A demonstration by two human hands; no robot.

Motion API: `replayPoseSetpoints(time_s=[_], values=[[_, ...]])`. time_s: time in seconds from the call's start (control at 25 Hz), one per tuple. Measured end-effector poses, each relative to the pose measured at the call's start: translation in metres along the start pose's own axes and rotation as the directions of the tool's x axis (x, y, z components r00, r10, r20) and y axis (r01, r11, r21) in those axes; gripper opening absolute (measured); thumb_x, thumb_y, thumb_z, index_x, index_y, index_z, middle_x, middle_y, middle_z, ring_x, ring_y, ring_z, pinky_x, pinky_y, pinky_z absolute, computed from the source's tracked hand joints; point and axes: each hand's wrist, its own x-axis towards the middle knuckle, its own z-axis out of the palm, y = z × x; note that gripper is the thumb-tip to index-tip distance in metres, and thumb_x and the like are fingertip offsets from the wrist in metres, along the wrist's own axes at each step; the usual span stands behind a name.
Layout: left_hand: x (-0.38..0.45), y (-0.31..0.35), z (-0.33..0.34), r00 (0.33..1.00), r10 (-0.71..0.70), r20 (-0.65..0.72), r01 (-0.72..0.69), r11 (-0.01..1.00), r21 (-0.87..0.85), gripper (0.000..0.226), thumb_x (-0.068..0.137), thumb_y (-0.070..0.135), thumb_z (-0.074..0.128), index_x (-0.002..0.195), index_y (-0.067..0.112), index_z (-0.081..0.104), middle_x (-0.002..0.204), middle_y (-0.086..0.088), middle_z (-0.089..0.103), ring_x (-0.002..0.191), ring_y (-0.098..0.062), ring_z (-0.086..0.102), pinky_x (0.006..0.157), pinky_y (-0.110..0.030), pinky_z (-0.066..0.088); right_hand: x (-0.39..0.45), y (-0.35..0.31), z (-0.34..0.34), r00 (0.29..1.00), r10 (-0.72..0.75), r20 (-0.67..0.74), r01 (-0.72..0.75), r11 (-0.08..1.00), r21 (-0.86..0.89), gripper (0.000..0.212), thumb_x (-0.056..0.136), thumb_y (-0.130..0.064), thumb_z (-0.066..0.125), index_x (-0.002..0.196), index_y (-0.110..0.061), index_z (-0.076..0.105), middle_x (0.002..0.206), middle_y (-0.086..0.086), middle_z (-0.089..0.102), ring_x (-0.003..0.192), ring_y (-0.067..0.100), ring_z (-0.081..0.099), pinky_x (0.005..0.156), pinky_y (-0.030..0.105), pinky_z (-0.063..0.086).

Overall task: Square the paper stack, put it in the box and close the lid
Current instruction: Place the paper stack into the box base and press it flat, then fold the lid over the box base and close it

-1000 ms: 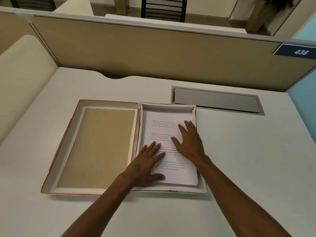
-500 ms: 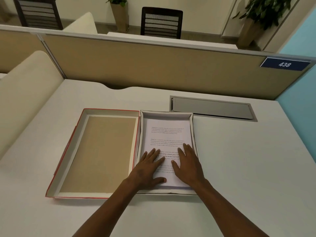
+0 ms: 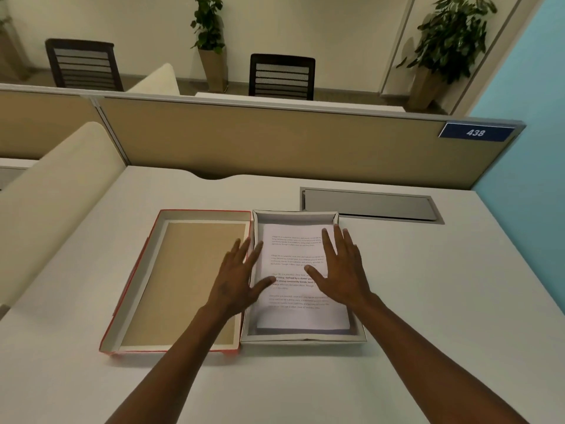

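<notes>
Paper stack [image 3: 301, 270] sits in the box [image 3: 305, 339], lid [image 3: 180, 283] lying open beside it; left hand [image 3: 237, 281] and right hand [image 3: 344, 270] spread flat, each grip empty, covering some print.

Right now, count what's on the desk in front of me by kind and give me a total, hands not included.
Box bases: 1
Box lids: 1
Paper stacks: 1
Total: 3

Paper stack [image 3: 301, 270] in box [image 3: 305, 339], lid [image 3: 137, 301] left.
</notes>
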Motion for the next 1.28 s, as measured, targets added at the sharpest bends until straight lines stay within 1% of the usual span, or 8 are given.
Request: replayPoseSetpoints(time_s=[0.12, 0.24, 0.32, 0.48, 0.76, 0.88, 1.12, 1.28], values=[[-0.002, -0.014, -0.02, 0.982, -0.146, -0.123, 0.143, 0.989, -0.034, 0.087, 0.094, 0.066, 0.05, 0.164, 0.024, 0.019, 0.173, -0.007, 0.013, 0.161, -0.03, 0.005, 0.128, -0.052, 0.014, 0.005, -0.019, -0.01, 0.997, -0.055, -0.061, 0.054, 0.998, -0.017, 0.098, 0.086, -0.08, 0.032, 0.16, -0.024, 0.0, 0.168, 0.006, -0.013, 0.154, 0.028, -0.011, 0.122, 0.051, 0.002], [-0.014, -0.041, -0.04, 0.905, -0.398, -0.148, 0.374, 0.912, -0.165, 0.083, 0.097, 0.056, 0.054, 0.162, 0.016, 0.024, 0.17, -0.014, 0.023, 0.159, -0.035, 0.015, 0.126, -0.056, 0.023, 0.002, -0.055, -0.012, 0.99, -0.129, -0.064, 0.132, 0.99, 0.042, 0.098, 0.086, -0.079, 0.031, 0.16, -0.023, -0.003, 0.167, 0.007, -0.015, 0.154, 0.027, -0.014, 0.124, 0.052, 0.005], [-0.029, -0.056, -0.049, 0.866, -0.474, -0.163, 0.453, 0.879, -0.15, 0.082, 0.098, 0.055, 0.053, 0.162, 0.014, 0.024, 0.17, -0.016, 0.024, 0.158, -0.037, 0.016, 0.125, -0.057, 0.025, -0.007, -0.081, -0.01, 0.983, -0.173, -0.057, 0.177, 0.982, 0.068, 0.099, 0.086, -0.08, 0.028, 0.16, -0.023, -0.005, 0.167, 0.006, -0.019, 0.153, 0.026, -0.018, 0.123, 0.051, 0.002], [-0.061, -0.063, -0.068, 0.839, -0.484, -0.25, 0.46, 0.875, -0.149, 0.08, 0.098, 0.054, 0.054, 0.161, 0.011, 0.029, 0.168, -0.019, 0.028, 0.157, -0.037, 0.021, 0.124, -0.057, 0.027, -0.026, -0.122, -0.003, 0.976, -0.216, -0.024, 0.217, 0.968, 0.122, 0.101, 0.084, -0.083, 0.028, 0.158, -0.027, -0.013, 0.165, 0.002, -0.025, 0.151, 0.025, -0.026, 0.122, 0.051, -0.008], [-0.102, -0.083, -0.082, 0.816, -0.496, -0.297, 0.502, 0.863, -0.06, 0.083, 0.096, 0.055, 0.058, 0.159, 0.009, 0.032, 0.165, -0.021, 0.032, 0.156, -0.04, 0.022, 0.125, -0.054, 0.027, -0.055, -0.157, 0.011, 0.96, -0.277, 0.036, 0.271, 0.956, 0.114, 0.1, 0.086, -0.079, 0.032, 0.158, -0.025, -0.013, 0.165, 0.007, -0.023, 0.151, 0.028, -0.024, 0.122, 0.053, -0.005], [-0.097, -0.105, -0.084, 0.813, -0.529, -0.244, 0.535, 0.844, -0.044, 0.084, 0.095, 0.057, 0.057, 0.159, 0.008, 0.033, 0.163, -0.023, 0.034, 0.155, -0.04, 0.024, 0.124, -0.054, 0.029, -0.057, -0.167, 0.021, 0.963, -0.263, 0.059, 0.256, 0.96, 0.114, 0.1, 0.086, -0.079, 0.032, 0.159, -0.025, -0.011, 0.165, 0.006, -0.022, 0.152, 0.027, -0.022, 0.122, 0.052, -0.005], [-0.08, -0.148, -0.081, 0.809, -0.58, -0.102, 0.582, 0.813, -0.005, 0.086, 0.095, 0.059, 0.056, 0.16, 0.009, 0.029, 0.163, -0.023, 0.034, 0.153, -0.04, 0.029, 0.122, -0.053, 0.031, -0.045, -0.197, 0.044, 0.959, -0.194, 0.209, 0.183, 0.981, 0.07, 0.099, 0.088, -0.077, 0.032, 0.159, -0.023, -0.01, 0.167, 0.01, -0.014, 0.153, 0.031, -0.015, 0.123, 0.053, 0.002], [-0.07, -0.166, -0.078, 0.792, -0.61, -0.005, 0.61, 0.792, 0.038, 0.088, 0.094, 0.061, 0.055, 0.161, 0.011, 0.026, 0.157, -0.023, 0.042, 0.145, -0.042, 0.042, 0.114, -0.053, 0.04, -0.041, -0.204, 0.056, 0.941, -0.13, 0.314, 0.134, 0.991, 0.009, 0.099, 0.088, -0.077, 0.032, 0.159, -0.021, -0.006, 0.167, 0.014, -0.007, 0.153, 0.035, -0.011, 0.122, 0.055, 0.001]])
